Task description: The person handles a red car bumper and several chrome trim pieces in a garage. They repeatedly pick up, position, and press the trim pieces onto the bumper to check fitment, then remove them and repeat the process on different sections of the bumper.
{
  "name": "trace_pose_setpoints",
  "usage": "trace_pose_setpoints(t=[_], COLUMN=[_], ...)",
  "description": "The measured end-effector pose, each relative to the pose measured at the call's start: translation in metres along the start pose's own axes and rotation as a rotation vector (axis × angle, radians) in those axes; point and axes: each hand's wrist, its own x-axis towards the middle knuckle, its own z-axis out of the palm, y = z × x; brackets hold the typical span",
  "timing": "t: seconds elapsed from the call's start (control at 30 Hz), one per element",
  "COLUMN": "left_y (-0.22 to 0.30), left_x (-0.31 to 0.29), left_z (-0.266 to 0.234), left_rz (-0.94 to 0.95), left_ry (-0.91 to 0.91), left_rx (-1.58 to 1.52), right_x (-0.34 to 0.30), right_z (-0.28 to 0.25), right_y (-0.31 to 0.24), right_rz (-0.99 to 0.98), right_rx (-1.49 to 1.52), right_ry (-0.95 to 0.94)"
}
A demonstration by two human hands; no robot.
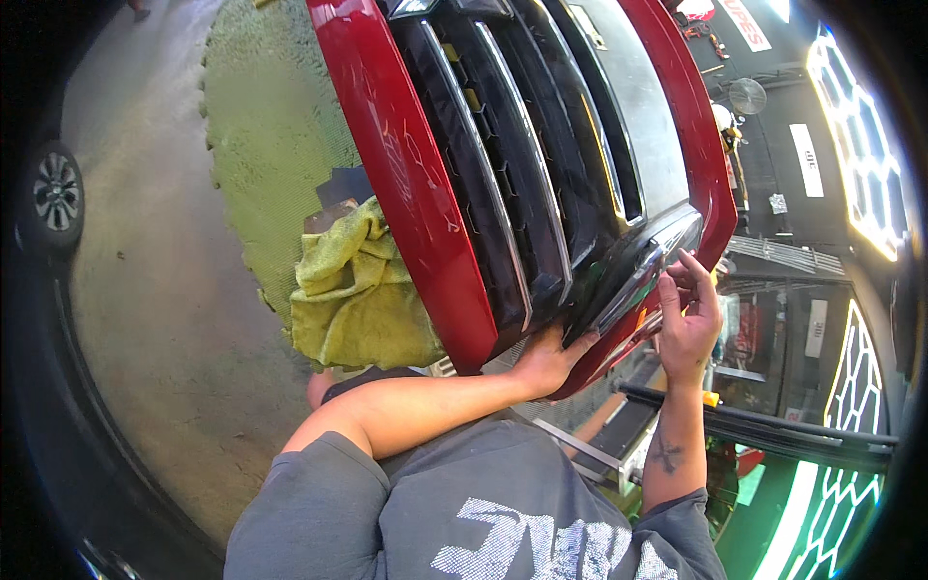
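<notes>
A red car front end (435, 213) with a black grille (512, 174) and chrome bars stands in front of me. My left hand (553, 365) rests against its near corner, below the grille's end. The thumb is stretched apart over the edge of the black trim, and the other fingertips are partly hidden there. At the headlight (643, 266), my right hand (688, 319) is raised with bent fingers. A gap shows between its thumb and forefinger, and I see nothing held. Whether its fingertips touch the lamp is unclear.
A crumpled olive towel (353, 290) lies left of the bumper, beside dark flat sheets (343, 188). Beneath is a green textured mat (266, 116). A dark car (58, 290) stands far left. To the right are a metal frame (590, 459), a black rail (793, 425) and bright hexagonal lights (855, 135).
</notes>
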Motion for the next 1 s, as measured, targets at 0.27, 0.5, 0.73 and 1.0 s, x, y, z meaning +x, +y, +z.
trace_pose_setpoints(t=[0.27,0.5,0.73,1.0], left_y=[0.012,0.028,0.021,0.03], left_x=[0.005,0.006,0.005,0.008], left_z=[-0.016,-0.024,-0.022,-0.032], left_rz=[-0.341,-0.369,-0.395,-0.443], left_ry=[-0.327,-0.332,-0.342,-0.441], left_rx=[-0.027,-0.013,0.07,-0.13], right_x=[0.003,-0.011,-0.017,-0.024], right_z=[0.009,0.031,0.038,0.058], right_y=[-0.016,-0.031,-0.023,-0.035], right_rz=[0.213,0.182,0.339,0.178], right_rx=[-0.035,-0.202,0.216,-0.355], right_ry=[-0.073,0.055,0.167,0.14])
